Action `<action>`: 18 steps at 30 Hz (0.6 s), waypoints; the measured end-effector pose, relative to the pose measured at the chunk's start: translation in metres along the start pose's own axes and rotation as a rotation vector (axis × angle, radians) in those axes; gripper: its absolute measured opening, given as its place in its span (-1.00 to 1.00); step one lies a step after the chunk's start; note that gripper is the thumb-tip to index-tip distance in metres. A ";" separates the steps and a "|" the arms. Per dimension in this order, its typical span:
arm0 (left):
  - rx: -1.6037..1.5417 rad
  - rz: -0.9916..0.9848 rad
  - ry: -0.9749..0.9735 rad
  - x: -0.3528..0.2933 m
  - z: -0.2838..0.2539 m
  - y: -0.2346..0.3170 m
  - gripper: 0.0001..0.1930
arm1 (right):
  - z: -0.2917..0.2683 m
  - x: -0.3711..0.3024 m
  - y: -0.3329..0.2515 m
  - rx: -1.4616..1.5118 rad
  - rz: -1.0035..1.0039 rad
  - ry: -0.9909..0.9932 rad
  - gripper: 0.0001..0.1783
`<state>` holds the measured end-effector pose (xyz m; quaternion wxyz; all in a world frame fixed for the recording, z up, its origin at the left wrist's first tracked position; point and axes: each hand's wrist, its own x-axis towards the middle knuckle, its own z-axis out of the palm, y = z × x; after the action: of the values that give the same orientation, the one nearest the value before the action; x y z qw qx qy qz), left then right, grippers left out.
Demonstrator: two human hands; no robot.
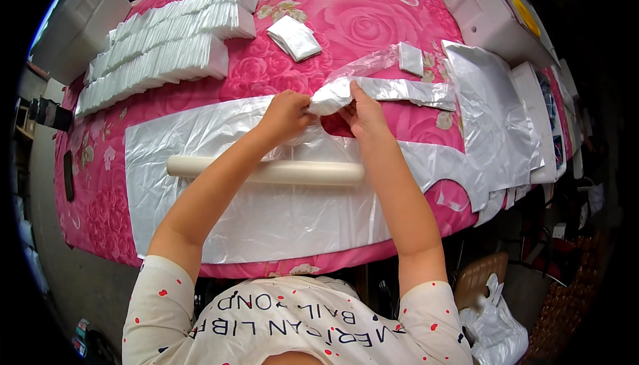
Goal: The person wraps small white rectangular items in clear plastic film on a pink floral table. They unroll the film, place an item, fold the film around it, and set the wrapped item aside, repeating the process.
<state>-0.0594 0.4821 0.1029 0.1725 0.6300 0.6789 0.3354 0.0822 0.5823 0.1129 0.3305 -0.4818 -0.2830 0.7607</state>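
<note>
My left hand [289,113] pinches the bunched end of a thin white plastic bag [331,96]. My right hand [366,113] grips the same bunch from its other side, thumb on top. From there a narrow folded strip of the bag [416,92] runs off to the right. Beneath my arms lies a flat white plastic bag [200,225] with handle-like cutouts at its right end. A cream-coloured roller or tube [306,172] rests across it, partly hidden by my left forearm. My left fingertips are partly hidden by the plastic.
Long rows of folded white packets [160,58] stand at the far left. A few loose packets [294,37] lie beyond my hands, another packet [411,58] to the right. More plastic bags [492,125] drape at the right. White foam boxes [482,15] edge the pink floral tablecloth [373,15].
</note>
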 end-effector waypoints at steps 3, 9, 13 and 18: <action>0.004 -0.022 -0.021 0.000 -0.001 0.000 -0.81 | -0.013 0.011 -0.007 0.230 -0.031 -0.126 -0.80; 0.162 0.101 0.026 0.009 -0.003 0.012 -0.34 | -0.020 0.011 -0.008 0.187 -0.002 -0.153 -0.82; -0.212 -0.102 -0.095 0.039 -0.024 0.033 0.00 | -0.015 -0.016 -0.014 0.076 -0.210 -0.178 -0.79; -0.174 -0.090 -0.256 0.064 -0.010 0.060 -0.59 | -0.033 -0.009 -0.015 0.011 -0.391 -0.197 -0.69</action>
<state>-0.0311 0.5402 0.1628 0.3264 0.6193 0.6472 0.3017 0.1188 0.5884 0.1168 0.4450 -0.3391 -0.3980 0.7270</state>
